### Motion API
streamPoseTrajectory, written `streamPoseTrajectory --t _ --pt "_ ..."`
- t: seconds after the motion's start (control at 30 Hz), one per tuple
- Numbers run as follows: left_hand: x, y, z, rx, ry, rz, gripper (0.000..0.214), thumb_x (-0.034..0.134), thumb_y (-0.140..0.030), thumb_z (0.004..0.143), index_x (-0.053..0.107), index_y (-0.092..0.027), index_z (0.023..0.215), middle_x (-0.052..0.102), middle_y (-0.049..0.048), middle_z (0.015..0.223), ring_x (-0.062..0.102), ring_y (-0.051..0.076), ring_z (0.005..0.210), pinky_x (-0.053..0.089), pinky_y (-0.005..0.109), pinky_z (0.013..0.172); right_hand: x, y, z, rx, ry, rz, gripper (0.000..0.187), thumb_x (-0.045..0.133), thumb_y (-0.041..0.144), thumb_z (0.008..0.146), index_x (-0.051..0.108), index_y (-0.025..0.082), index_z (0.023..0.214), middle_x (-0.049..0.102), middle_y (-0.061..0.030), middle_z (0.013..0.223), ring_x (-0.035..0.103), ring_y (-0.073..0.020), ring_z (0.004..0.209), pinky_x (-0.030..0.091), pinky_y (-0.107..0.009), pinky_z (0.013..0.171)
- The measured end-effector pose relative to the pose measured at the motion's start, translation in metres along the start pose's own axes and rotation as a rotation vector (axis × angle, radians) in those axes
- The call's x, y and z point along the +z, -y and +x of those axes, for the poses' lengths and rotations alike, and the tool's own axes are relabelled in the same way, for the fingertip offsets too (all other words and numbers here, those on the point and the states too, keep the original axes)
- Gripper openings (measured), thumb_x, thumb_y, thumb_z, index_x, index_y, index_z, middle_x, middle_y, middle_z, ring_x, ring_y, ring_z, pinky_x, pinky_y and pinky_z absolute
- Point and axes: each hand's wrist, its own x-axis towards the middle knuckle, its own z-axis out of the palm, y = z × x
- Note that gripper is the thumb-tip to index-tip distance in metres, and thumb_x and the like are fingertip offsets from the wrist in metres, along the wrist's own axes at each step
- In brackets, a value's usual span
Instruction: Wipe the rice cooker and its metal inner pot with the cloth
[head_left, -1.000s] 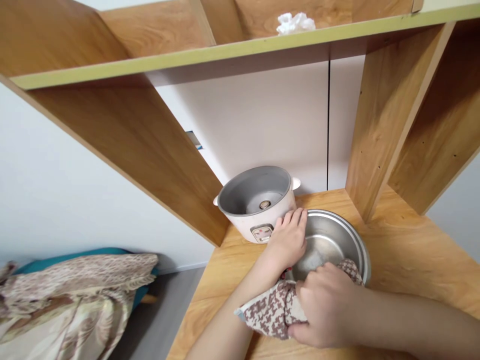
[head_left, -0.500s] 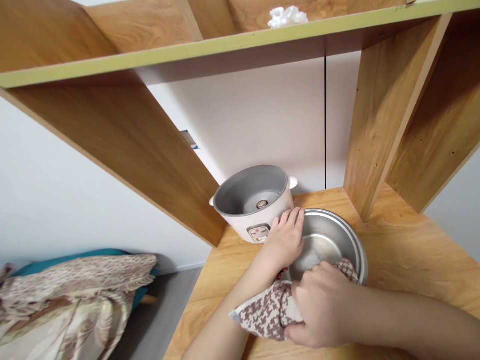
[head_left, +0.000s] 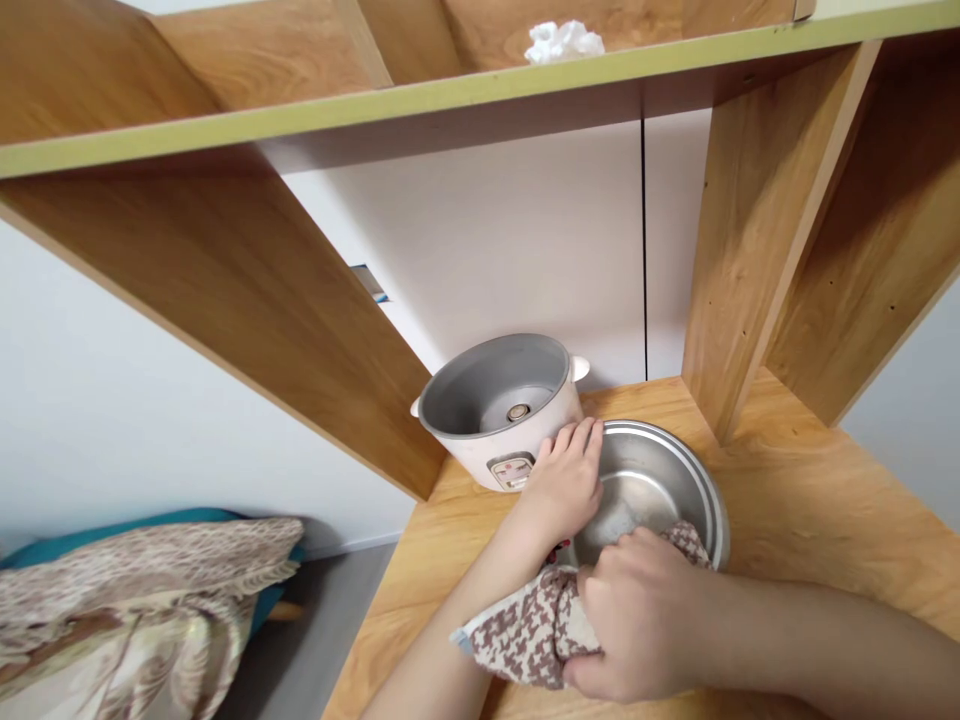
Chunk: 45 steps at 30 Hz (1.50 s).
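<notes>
Barely anything has moved: both hands and the cloth sit slightly further left than a second ago, likely just the view drifting. Steel pot [head_left: 645, 480] stands on the tabletop [head_left: 810, 510], touching the rice cooker [head_left: 499, 405]. Left hand [head_left: 562, 485] rests over the pot's near-left rim, fingers curled, steadying it. Right hand [head_left: 637, 625] has its grip closed on the patterned cloth [head_left: 525, 630], draped over the rim. Risk, as I judge it: hard wiping could slide the pot into the cooker or tip it if the left hand slips.

Bright, even daylight; soft shadows under the shelf [head_left: 450, 95]; wide-angle bending at edges; sharp focus.
</notes>
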Motion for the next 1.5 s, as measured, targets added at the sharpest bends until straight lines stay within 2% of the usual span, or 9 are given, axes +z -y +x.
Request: streamPoseTrajectory --t 0.17,0.27,0.57,0.93,1.5 --pt "-0.002 0.0 0.0 0.004 0.01 -0.004 0.072 0.047 -0.017 0.087 0.031 -0.012 0.157 0.037 0.0173 0.161 0.035 0.034 0.143 0.034 0.049 0.11 -0.014 -0.003 0.001 -0.015 0.111 0.062 0.053 0.053 0.062 0.082 0.076 0.015 0.079 0.073 -0.0137 0.068 0.065 -0.026 0.058 0.04 -0.035 0.058" --pt "-0.002 0.0 0.0 0.001 0.017 0.001 0.071 0.046 -0.017 0.087 0.031 -0.01 0.157 0.036 0.0174 0.162 0.035 0.035 0.144 0.034 0.049 0.11 -0.015 -0.004 0.002 -0.014 0.135 0.068 0.055 0.052 0.063 0.083 0.076 0.014 0.08 0.072 -0.0144 0.068 0.066 -0.0263 0.06 0.042 -0.036 0.06" --pt "-0.003 0.0 0.0 -0.001 0.029 0.004 0.071 0.045 -0.017 0.087 0.031 -0.007 0.157 0.035 0.0176 0.162 0.035 0.035 0.144 0.035 0.049 0.111 0.0 0.0 0.001 0.006 -0.013 0.029 0.046 0.06 0.061 0.079 0.075 0.017 0.079 0.073 -0.0122 0.07 0.066 -0.027 0.058 0.044 -0.038 0.062" --pt "-0.002 0.0 0.0 0.007 0.019 0.002 0.07 0.043 -0.018 0.089 0.031 -0.003 0.157 0.036 0.0198 0.162 0.035 0.036 0.143 0.035 0.051 0.111 -0.012 0.002 0.001 0.012 0.07 0.071 0.047 0.059 0.06 0.081 0.075 0.016 0.087 0.075 -0.0132 0.078 0.07 -0.0301 0.065 0.044 -0.038 0.062" --pt "-0.002 0.0 -0.001 0.004 0.014 -0.005 0.071 0.044 -0.018 0.089 0.031 -0.003 0.157 0.037 0.0192 0.162 0.036 0.036 0.142 0.035 0.051 0.112 -0.009 0.003 0.0 0.027 0.047 0.065 0.047 0.058 0.06 0.079 0.074 0.016 0.083 0.074 -0.0139 0.074 0.069 -0.0307 0.063 0.045 -0.039 0.063"
